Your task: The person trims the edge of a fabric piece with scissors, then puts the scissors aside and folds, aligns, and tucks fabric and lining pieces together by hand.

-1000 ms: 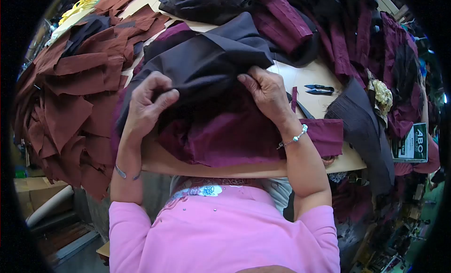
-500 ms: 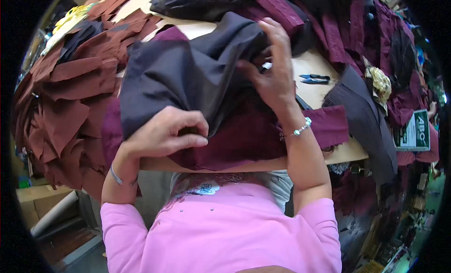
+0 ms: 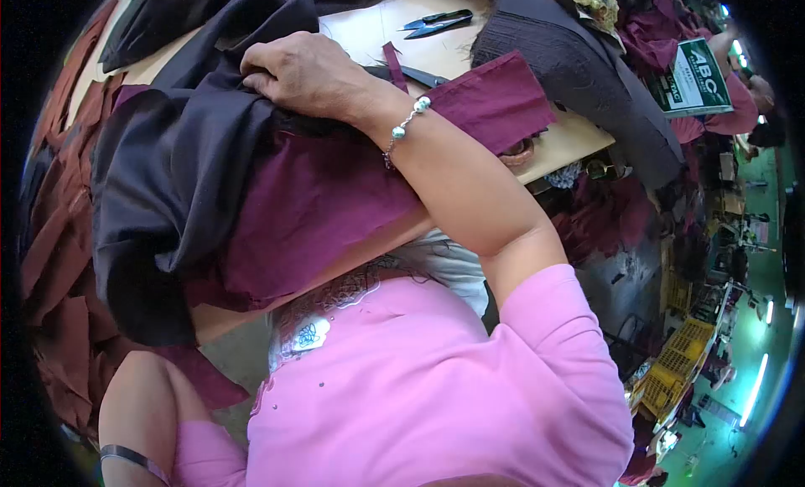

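My right hand [image 3: 302,72] is closed on a fold of dark cloth [image 3: 159,177], which hangs in loose folds over the table's near left edge. Beneath the dark cloth and my forearm lies a maroon cloth [image 3: 319,202]. A maroon strip [image 3: 495,101] reaches out beyond my wrist. Part of a scissor blade [image 3: 423,76] shows beside that strip, with small dark snips [image 3: 440,22] farther back. Of my left arm, only the bent elbow and the forearm with a bangle [image 3: 134,462] appear at the lower left; the hand itself is outside the view.
Brown fabric pieces [image 3: 67,319] hang in layers at the left. Dark ribbed cloth [image 3: 579,76] drapes over the table's right side, near a green and white ABC package [image 3: 692,80]. Yellow crates [image 3: 671,370] stand at the lower right.
The view has swung right and tilted. My left hand has let go of the dark cloth and left the view. My right hand, raised and spread before, has closed on the cloth.
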`<action>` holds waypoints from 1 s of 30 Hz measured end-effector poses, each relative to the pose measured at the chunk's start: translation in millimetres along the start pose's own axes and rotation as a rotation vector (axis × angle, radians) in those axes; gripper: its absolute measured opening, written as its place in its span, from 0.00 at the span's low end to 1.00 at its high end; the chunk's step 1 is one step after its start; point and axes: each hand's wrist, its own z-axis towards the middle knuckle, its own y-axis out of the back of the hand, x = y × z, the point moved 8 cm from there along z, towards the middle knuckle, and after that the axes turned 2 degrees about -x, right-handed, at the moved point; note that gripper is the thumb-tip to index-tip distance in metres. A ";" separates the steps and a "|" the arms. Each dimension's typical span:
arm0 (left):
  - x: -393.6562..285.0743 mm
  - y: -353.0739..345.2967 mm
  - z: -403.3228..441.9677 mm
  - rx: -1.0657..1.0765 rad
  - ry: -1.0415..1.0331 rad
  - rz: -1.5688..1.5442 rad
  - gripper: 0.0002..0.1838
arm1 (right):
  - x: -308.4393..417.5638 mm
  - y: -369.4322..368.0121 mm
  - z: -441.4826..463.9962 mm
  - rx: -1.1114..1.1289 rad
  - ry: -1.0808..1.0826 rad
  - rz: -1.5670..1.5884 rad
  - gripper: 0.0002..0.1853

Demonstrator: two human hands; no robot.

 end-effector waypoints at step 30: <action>27.5 75.1 21.0 -0.343 0.158 0.413 0.14 | 38.1 54.4 1.4 -0.440 0.253 0.201 0.10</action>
